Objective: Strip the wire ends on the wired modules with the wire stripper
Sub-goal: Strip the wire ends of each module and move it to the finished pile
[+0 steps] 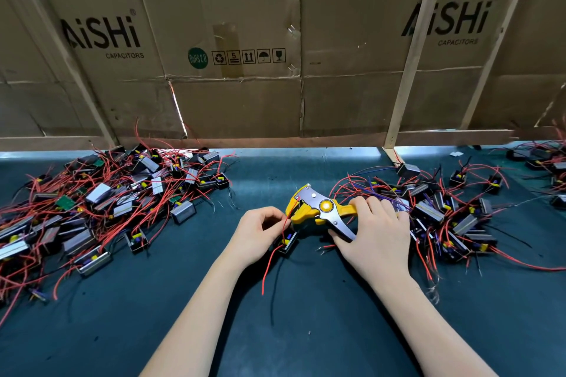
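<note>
Stripper (318, 211) lies mid-worktop (306, 300), handles gripped in your right hand (375, 232). Your left hand (255, 231) pinches red wire (286, 223) at stripper head, module (288, 243) just below. Module piles (101, 193) both sides.

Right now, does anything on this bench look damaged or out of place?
Yes: the cardboard backdrop is torn, with a slit letting light through above the left pile of modules. The table shows nothing spilled.
</note>
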Motion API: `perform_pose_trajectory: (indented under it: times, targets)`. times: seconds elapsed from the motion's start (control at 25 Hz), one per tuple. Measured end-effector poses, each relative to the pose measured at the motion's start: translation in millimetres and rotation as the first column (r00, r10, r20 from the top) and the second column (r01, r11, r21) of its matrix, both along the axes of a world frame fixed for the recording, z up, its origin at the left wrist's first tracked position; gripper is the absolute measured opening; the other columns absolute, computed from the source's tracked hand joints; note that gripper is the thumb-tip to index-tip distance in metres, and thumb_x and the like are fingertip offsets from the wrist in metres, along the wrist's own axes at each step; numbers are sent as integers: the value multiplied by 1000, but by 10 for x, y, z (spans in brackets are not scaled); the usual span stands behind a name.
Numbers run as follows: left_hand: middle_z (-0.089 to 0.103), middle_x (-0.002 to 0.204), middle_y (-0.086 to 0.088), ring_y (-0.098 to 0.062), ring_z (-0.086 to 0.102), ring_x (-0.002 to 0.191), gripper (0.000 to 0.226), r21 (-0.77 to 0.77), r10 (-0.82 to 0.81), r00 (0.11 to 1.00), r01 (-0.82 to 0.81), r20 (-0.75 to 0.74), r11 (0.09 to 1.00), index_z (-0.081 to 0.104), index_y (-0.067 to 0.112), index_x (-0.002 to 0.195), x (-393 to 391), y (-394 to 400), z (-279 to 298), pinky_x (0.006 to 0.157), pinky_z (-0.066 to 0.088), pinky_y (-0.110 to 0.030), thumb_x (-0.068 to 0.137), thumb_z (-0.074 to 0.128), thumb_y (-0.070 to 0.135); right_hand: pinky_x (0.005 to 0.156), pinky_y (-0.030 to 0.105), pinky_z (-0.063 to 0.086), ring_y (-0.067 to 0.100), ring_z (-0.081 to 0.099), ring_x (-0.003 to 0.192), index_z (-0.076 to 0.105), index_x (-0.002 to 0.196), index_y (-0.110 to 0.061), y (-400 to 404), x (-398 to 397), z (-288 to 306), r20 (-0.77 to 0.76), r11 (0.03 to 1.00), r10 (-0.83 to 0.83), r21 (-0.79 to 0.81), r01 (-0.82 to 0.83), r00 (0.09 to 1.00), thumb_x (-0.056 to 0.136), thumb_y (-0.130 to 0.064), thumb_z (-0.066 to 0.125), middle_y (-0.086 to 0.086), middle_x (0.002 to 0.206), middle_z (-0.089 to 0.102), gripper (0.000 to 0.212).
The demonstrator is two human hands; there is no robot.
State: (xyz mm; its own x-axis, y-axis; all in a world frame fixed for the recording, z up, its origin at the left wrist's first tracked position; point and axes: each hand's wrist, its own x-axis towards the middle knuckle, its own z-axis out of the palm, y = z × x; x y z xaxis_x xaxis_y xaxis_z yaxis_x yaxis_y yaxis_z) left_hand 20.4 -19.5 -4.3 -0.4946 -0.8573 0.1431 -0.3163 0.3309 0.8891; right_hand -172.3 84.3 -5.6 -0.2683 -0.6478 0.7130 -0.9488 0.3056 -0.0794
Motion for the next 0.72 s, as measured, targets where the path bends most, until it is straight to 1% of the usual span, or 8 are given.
perform_pose_trajectory:
  times: [0.12, 0.24, 0.36, 0.48, 0.52, 0.6, 0.68, 0.72]
  targets:
    - [73, 84, -14, -17, 60, 72, 14, -11, -4, 1000, 4, 6, 1000, 71, 7, 84, 12, -9, 3, 77, 53, -42, 94, 63, 13, 63, 39, 39, 31, 57, 72, 58, 81, -11, -2, 14, 12, -2, 1000, 14, -2, -14, 1000, 53, -44, 89, 5, 75, 57, 53]
    - [73, 84, -14, -17, 60, 73, 16, -26, -6, 1000, 7, 16, 1000, 70, 13, 79, 28, -5, 15, 78, 52, -42, 93, 63, 11, 61, 39, 42, 31, 59, 68, 58, 77, -10, 4, 12, 16, 10, 999, 35, 7, -35, 999, 50, -41, 92, 5, 71, 58, 53]
    - [74, 83, -8, -14, 63, 74, 21, -40, 3, 1000, -1, 26, 999, 68, 22, 74, 20, 10, 23, 81, 53, -39, 92, 65, 12, 58, 36, 44, 31, 61, 65, 60, 74, -10, 13, 2, 20, 40, 999, 34, 36, -35, 999, 50, -42, 92, 4, 67, 60, 51]
    - [74, 79, 1, -8, 63, 74, 17, -63, 4, 999, -1, 49, 998, 70, 24, 74, 47, -3, 27, 81, 52, -33, 89, 68, 16, 55, 34, 43, 31, 62, 64, 62, 73, -10, 21, 8, 37, 64, 998, 21, 58, -25, 998, 51, -43, 92, 5, 66, 61, 50]
    - [73, 77, 3, -6, 62, 73, 16, -89, 7, 997, 0, 77, 996, 72, 25, 74, 64, -17, 25, 79, 51, -30, 89, 70, 18, 55, 34, 43, 31, 63, 65, 63, 74, -10, 24, 10, 37, 69, 998, 20, 63, -24, 997, 52, -44, 92, 5, 67, 62, 50]
    - [73, 76, 4, -11, 64, 75, 13, -121, 19, 994, -6, 111, 993, 74, 24, 74, 89, -31, 21, 79, 49, -29, 87, 72, 22, 56, 33, 41, 31, 64, 69, 63, 77, -11, 26, 14, 43, 85, 996, 13, 81, -20, 996, 57, -46, 89, 5, 70, 63, 48]
    - [74, 77, 5, -16, 67, 81, 11, -112, 22, 994, -11, 103, 994, 75, 23, 75, 99, -29, 18, 80, 49, -29, 86, 73, 22, 55, 31, 34, 29, 65, 73, 62, 80, -15, 22, 13, 62, 106, 993, -18, 115, 5, 994, 64, -52, 83, 2, 74, 64, 45]
    - [74, 77, 6, -16, 68, 83, 11, -108, 23, 995, -12, 98, 994, 75, 23, 75, 100, -28, 18, 81, 49, -28, 86, 74, 22, 55, 30, 31, 28, 65, 77, 62, 82, -18, 22, 16, 66, 114, 987, -51, 160, 32, 992, 69, -57, 77, 0, 78, 65, 44]
